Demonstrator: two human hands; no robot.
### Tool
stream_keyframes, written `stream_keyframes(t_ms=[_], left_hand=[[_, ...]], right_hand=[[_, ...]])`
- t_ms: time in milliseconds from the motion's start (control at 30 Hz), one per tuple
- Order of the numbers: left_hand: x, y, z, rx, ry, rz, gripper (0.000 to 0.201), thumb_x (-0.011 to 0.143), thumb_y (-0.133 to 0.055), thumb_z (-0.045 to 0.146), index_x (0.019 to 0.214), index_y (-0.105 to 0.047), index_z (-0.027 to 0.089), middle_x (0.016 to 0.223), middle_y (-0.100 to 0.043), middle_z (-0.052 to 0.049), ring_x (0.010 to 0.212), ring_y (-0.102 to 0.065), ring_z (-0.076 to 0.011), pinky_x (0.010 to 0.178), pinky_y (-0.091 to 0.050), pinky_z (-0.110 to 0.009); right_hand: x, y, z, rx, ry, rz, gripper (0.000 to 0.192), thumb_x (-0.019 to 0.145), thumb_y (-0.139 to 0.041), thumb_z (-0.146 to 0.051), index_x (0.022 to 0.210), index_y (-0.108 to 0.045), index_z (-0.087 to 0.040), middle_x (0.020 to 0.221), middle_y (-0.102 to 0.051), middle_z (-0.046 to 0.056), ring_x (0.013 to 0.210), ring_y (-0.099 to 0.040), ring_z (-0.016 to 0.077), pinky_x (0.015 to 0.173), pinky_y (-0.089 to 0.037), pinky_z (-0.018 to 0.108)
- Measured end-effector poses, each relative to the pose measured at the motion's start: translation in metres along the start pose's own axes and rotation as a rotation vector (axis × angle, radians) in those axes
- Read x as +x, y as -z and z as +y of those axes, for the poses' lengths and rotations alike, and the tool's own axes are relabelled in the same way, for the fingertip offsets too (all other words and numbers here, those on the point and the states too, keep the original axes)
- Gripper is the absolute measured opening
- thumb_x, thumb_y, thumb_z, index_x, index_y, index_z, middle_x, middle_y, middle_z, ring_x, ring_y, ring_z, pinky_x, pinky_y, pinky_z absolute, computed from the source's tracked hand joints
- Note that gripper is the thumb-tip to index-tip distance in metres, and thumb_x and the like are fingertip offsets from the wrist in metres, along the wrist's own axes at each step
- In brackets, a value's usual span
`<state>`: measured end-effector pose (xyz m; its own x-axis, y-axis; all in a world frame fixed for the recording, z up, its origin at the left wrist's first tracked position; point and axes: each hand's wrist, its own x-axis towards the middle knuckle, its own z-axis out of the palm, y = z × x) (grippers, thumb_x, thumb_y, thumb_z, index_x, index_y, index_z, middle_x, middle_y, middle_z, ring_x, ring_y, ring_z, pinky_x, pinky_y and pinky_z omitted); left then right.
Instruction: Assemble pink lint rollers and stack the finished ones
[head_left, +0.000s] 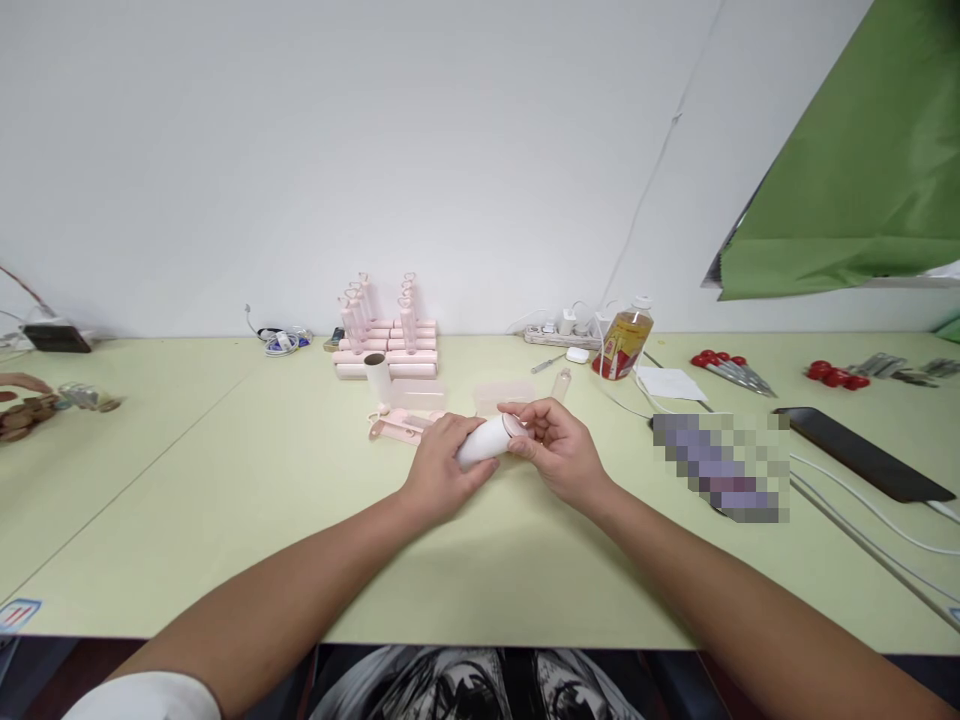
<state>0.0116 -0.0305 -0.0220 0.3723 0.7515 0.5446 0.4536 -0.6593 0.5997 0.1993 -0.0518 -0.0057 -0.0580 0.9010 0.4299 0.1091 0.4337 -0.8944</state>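
Note:
Wrapped around the side of a white cardboard tube (482, 444) is my left hand (444, 468); the tube lies tilted above the table. My right hand (564, 452) is closed, thumb and fingers pinching at the tube's right end, where a pale pink round surface shows. Just behind my left hand lie pink flat parts with ring shapes (396, 430). Another white tube (379, 382) stands upright with its dark opening on top. Translucent pink boxes (418, 393) are nearby, along with a small clear container (561, 386) beyond my right hand.
Pink-and-white tubes (386, 358) are stacked by the wall, with clear cylinders (407, 328) standing among them. At right are a drink bottle (624, 342), white paper (671, 383), a black phone (862, 452), cables and red-topped tools (731, 370). Another person's hand (24, 382) appears far left.

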Motion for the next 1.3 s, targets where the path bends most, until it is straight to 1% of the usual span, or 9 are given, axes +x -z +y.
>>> stream_keyframes(t_ms=[300, 433, 533, 600, 667, 767, 900, 1100, 1300], left_hand=[[0.000, 0.000, 0.002, -0.013, -0.019, -0.003, 0.032, 0.076, -0.070, 0.033, 0.105, -0.062, 0.024, 0.089, -0.062, -0.003, 0.086, -0.058, -0.0210, 0.075, -0.046, -0.035], [-0.003, 0.004, 0.007, -0.041, 0.005, -0.041, 0.050, 0.074, -0.068, 0.032, 0.121, -0.054, 0.024, 0.097, -0.065, -0.003, 0.085, -0.060, -0.0200, 0.074, -0.047, -0.033], [-0.005, 0.008, 0.012, -0.094, 0.032, -0.109, 0.065, 0.076, -0.065, 0.032, 0.136, -0.042, 0.025, 0.112, -0.064, -0.005, 0.086, -0.060, -0.0184, 0.075, -0.048, -0.031], [-0.006, 0.010, 0.013, -0.120, 0.054, -0.143, 0.063, 0.075, -0.066, 0.034, 0.133, -0.044, 0.025, 0.114, -0.063, -0.005, 0.087, -0.060, -0.0181, 0.075, -0.048, -0.030], [-0.006, 0.010, 0.012, -0.159, 0.112, -0.148, 0.060, 0.073, -0.068, 0.035, 0.128, -0.046, 0.025, 0.102, -0.064, -0.004, 0.081, -0.059, -0.0171, 0.070, -0.047, -0.029], [-0.005, 0.008, 0.009, -0.286, 0.231, -0.118, 0.058, 0.072, -0.069, 0.036, 0.122, -0.043, 0.025, 0.080, -0.059, 0.002, 0.065, -0.053, -0.0135, 0.058, -0.042, -0.025], [-0.003, 0.005, 0.005, -0.526, 0.323, -0.050, 0.048, 0.077, -0.067, 0.039, 0.113, -0.039, 0.025, 0.077, -0.056, 0.004, 0.061, -0.051, -0.0111, 0.055, -0.041, -0.022], [0.000, 0.001, 0.002, -0.698, 0.397, 0.027, 0.044, 0.078, -0.066, 0.041, 0.108, -0.038, 0.025, 0.079, -0.058, 0.004, 0.060, -0.053, -0.0106, 0.056, -0.044, -0.022], [0.001, 0.000, -0.002, -0.706, 0.357, 0.093, 0.042, 0.079, -0.064, 0.044, 0.108, -0.039, 0.025, 0.071, -0.057, 0.005, 0.057, -0.051, -0.0107, 0.053, -0.040, -0.021]], right_hand=[[-0.003, -0.005, 0.006, -0.040, 0.044, 0.007, 0.032, 0.078, -0.069, -0.048, 0.080, -0.051, -0.022, 0.124, -0.065, 0.015, 0.090, -0.066, 0.0202, 0.072, -0.053, 0.033], [-0.003, 0.000, 0.003, -0.102, 0.046, -0.132, 0.029, 0.087, -0.057, -0.050, 0.094, -0.056, -0.022, 0.129, -0.062, 0.013, 0.079, -0.067, 0.0174, 0.065, -0.053, 0.031], [0.006, 0.014, -0.004, -0.322, 0.157, -0.184, 0.032, 0.093, -0.046, -0.047, 0.103, -0.063, -0.022, 0.118, -0.068, 0.010, 0.089, -0.067, 0.0202, 0.076, -0.053, 0.032], [0.015, 0.026, -0.006, -0.561, 0.181, -0.053, 0.032, 0.094, -0.043, -0.041, 0.103, -0.066, -0.020, 0.105, -0.072, 0.009, 0.092, -0.067, 0.0220, 0.081, -0.050, 0.033], [0.025, 0.035, -0.005, -0.812, 0.072, 0.015, 0.031, 0.093, -0.044, -0.034, 0.105, -0.067, -0.018, 0.099, -0.072, 0.009, 0.090, -0.065, 0.0233, 0.080, -0.047, 0.033], [0.034, 0.036, 0.000, -1.069, -0.123, -0.095, 0.030, 0.091, -0.046, -0.032, 0.106, -0.067, -0.017, 0.102, -0.072, 0.010, 0.095, -0.062, 0.0258, 0.077, -0.042, 0.032], [0.034, 0.020, 0.005, -1.189, -0.266, -0.217, 0.032, 0.090, -0.047, -0.040, 0.100, -0.068, -0.018, 0.097, -0.071, 0.010, 0.092, -0.059, 0.0263, 0.068, -0.036, 0.030], [0.032, 0.006, 0.009, -1.243, -0.310, -0.331, 0.044, 0.095, -0.037, -0.045, 0.083, -0.070, -0.019, 0.092, -0.070, 0.011, 0.088, -0.055, 0.0259, 0.065, -0.031, 0.030], [0.032, 0.009, 0.016, -1.219, -0.266, -0.379, 0.051, 0.098, -0.031, -0.045, 0.089, -0.074, -0.018, 0.097, -0.066, 0.012, 0.086, -0.057, 0.0228, 0.073, -0.034, 0.031]])
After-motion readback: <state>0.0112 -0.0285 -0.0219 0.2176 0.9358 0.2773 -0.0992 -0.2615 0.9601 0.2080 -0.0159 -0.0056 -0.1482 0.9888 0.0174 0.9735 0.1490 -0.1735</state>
